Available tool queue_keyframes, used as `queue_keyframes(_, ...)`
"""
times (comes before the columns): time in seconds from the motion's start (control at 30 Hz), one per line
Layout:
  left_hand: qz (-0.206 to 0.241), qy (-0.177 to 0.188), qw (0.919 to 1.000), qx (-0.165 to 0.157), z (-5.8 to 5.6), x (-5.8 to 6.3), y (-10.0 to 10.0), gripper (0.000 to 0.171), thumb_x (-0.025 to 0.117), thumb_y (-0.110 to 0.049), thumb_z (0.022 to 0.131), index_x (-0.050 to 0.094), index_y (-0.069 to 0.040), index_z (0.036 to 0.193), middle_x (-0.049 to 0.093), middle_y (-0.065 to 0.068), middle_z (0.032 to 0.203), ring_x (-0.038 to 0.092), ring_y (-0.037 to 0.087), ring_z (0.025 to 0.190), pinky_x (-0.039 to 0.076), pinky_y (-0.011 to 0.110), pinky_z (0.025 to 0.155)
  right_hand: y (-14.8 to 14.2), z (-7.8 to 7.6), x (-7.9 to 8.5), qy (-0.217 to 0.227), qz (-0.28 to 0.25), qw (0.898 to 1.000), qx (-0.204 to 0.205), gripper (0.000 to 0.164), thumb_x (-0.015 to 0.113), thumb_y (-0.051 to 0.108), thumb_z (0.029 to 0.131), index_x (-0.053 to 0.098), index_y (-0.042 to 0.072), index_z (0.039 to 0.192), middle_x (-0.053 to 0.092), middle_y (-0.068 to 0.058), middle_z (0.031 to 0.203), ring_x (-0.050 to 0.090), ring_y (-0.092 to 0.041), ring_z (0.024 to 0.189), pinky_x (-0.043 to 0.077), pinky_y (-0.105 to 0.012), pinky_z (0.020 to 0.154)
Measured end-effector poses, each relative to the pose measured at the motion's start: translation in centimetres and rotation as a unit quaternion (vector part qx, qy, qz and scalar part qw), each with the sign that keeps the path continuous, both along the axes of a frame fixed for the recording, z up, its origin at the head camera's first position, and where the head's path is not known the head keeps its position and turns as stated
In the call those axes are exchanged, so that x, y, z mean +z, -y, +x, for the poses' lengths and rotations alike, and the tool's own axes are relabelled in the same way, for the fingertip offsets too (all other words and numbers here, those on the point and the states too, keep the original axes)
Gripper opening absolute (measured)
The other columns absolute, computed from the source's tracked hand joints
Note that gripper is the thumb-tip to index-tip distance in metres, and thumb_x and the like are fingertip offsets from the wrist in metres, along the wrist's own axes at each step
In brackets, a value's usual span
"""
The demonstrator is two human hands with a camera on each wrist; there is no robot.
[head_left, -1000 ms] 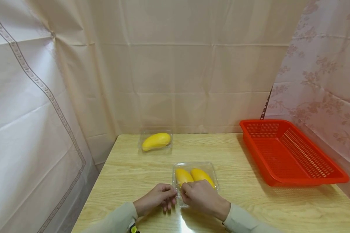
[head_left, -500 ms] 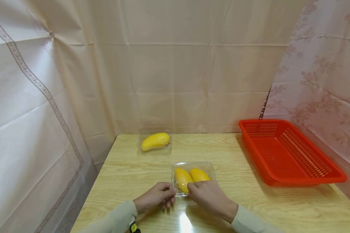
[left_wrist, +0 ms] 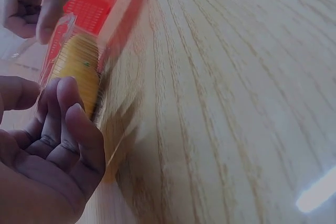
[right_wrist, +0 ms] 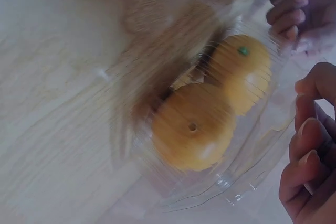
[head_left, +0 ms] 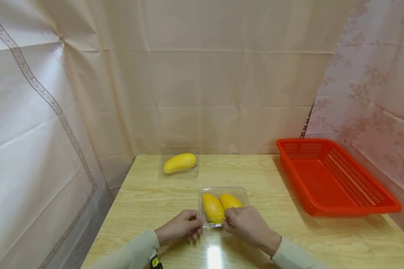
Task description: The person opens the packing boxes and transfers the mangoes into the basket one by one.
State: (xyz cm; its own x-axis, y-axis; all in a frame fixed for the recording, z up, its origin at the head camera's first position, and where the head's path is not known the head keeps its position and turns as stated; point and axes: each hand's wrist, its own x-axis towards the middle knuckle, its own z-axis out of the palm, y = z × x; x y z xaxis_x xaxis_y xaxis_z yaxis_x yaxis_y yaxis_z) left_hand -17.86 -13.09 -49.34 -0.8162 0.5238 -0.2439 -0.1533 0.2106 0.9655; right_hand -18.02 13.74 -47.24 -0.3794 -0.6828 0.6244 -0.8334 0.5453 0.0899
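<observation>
Two yellow mangoes (head_left: 213, 208) lie side by side in a clear plastic clamshell box (head_left: 241, 192) at the middle of the table front. My left hand (head_left: 183, 226) pinches the box's near left corner between thumb and forefinger, its other fingers loosely bent. At the near edge, right of the left hand, my right hand (head_left: 247, 226) has its thumb and curled forefinger at the rim, covering the near right corner. The right wrist view shows the mango ends (right_wrist: 194, 127) through the ribbed clear wall, beside the right hand's fingertips (right_wrist: 310, 129).
A second clear box (head_left: 196, 170) with a yellow mango (head_left: 180, 163) stands at the table's back left. On the right is a red plastic basket (head_left: 323, 183) with slotted sides. Cloth curtains (head_left: 195, 74) hang behind the wooden table (head_left: 138, 194) and along both sides.
My right hand has slid rightward along the box's near edge, uncovering more of the left mango. The clear plastic that jutted toward me at the front no longer shows. My left hand stays at the corner.
</observation>
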Motion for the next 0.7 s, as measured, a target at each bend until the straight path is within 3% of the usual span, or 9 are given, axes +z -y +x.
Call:
queue_keyframes(0.3, -0.003, 0.011, 0.9999, 0.005, 0.0, 0.2, -0.1, 0.023, 0.059, -0.02, 0.106, 0.059, -0.006, 0.089, 0.065, 0.006, 0.08, 0.057, 0.012, 0.06, 0.045, 0.023, 0.05, -0.2, -0.4, 0.6, 0.095, -0.017, 0.995, -0.006, 0.022, 0.081, 0.01, 0.076, 0.061, 0.019, 0.073, 0.052, 0.017, 0.063, 0.035, 0.01, 0.053, 0.03, -0.007, 0.046)
queue_keyframes(0.4, -0.005, 0.01, 0.9999, 0.005, 0.0, 0.3, -0.2, 0.023, 0.059, -0.02, 0.106, 0.059, -0.006, 0.088, 0.065, 0.006, 0.079, 0.057, 0.012, 0.06, 0.044, 0.023, 0.05, -0.3, -0.4, 0.2, 0.073, -0.011, 0.997, 0.004, 0.026, 0.083, 0.009, 0.075, 0.059, 0.019, 0.074, 0.052, 0.017, 0.064, 0.033, 0.009, 0.053, 0.03, -0.007, 0.046)
queue_keyframes(0.53, -0.006, 0.007, 1.0, 0.001, 0.0, 0.4, -0.2, 0.023, 0.059, -0.02, 0.106, 0.058, -0.006, 0.087, 0.065, 0.005, 0.079, 0.058, 0.011, 0.06, 0.045, 0.022, 0.05, -0.6, -0.4, -0.5, 0.012, 0.01, 1.0, 0.016, 0.029, 0.081, 0.007, 0.072, 0.055, 0.019, 0.077, 0.049, 0.017, 0.066, 0.031, 0.006, 0.053, 0.027, -0.009, 0.045)
queue_keyframes(0.7, -0.008, -0.005, 1.0, -0.002, -0.1, 0.3, 0.1, 0.024, 0.059, -0.02, 0.106, 0.058, -0.005, 0.087, 0.065, 0.005, 0.078, 0.058, 0.012, 0.06, 0.046, 0.023, 0.051, -1.4, -0.2, -0.4, -0.003, 0.032, 0.999, -0.008, 0.026, 0.075, 0.006, 0.075, 0.053, 0.019, 0.081, 0.044, 0.015, 0.065, 0.031, 0.002, 0.052, 0.023, -0.014, 0.043)
